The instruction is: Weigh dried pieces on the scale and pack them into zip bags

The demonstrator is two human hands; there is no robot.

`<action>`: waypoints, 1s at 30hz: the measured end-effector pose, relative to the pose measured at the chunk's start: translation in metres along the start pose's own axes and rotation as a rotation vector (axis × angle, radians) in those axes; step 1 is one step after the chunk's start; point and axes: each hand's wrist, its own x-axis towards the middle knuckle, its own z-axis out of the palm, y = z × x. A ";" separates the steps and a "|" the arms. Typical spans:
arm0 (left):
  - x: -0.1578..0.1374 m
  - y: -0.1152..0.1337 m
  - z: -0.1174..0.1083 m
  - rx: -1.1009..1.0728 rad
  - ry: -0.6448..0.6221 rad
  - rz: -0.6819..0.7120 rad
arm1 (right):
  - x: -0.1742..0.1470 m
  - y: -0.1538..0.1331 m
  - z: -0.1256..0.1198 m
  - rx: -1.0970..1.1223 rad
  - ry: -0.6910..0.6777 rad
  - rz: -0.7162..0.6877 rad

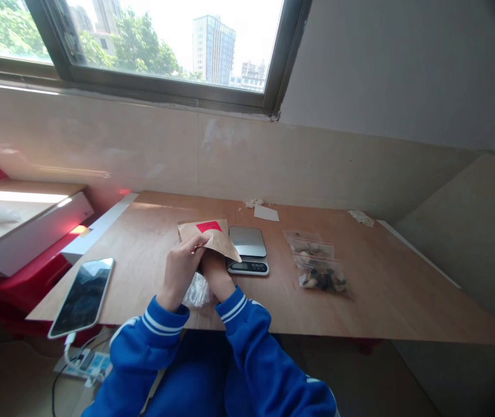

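- Paper bag (218, 238) is just left of the kitchen scale (247, 242).
- Left hand (185, 259) pinches the bag's near edge.
- Right hand (214, 267), close beside, has fingers hidden by the bag; cannot tell their grip.

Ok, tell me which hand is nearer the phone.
Left. The left hand holds the paper bag, right of the phone; the right hand, partly hidden by the bag, is farther right.

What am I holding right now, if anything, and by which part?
A brown paper bag with a red label: your left hand pinches its near edge. Your right hand goes beneath or inside, mostly hidden, so its hold cannot be told.
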 end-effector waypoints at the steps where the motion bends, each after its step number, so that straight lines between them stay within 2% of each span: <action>1: 0.001 0.001 0.000 0.003 0.002 0.000 | -0.001 -0.001 -0.003 -0.077 -0.004 0.027; 4: 0.004 0.003 0.000 -0.002 -0.016 0.013 | -0.008 -0.006 -0.015 -0.253 -0.027 0.019; 8: 0.009 0.006 -0.001 -0.011 -0.055 0.034 | -0.021 -0.011 -0.036 -0.261 -0.090 -0.043; 12: 0.013 0.007 -0.002 0.020 -0.037 0.039 | -0.027 -0.020 -0.059 -0.255 -0.193 -0.080; 17: 0.022 0.004 -0.006 0.018 -0.013 0.055 | -0.033 -0.042 -0.082 -0.279 -0.057 -0.110; 21: 0.029 0.003 -0.007 -0.019 -0.015 0.057 | -0.040 -0.053 -0.097 -0.349 -0.032 -0.130; 26: 0.033 0.006 -0.008 -0.012 -0.050 0.069 | -0.045 -0.050 -0.112 -0.261 0.007 -0.141; 30: 0.034 0.005 -0.008 0.005 -0.052 0.080 | -0.047 -0.044 -0.112 -0.138 0.079 -0.202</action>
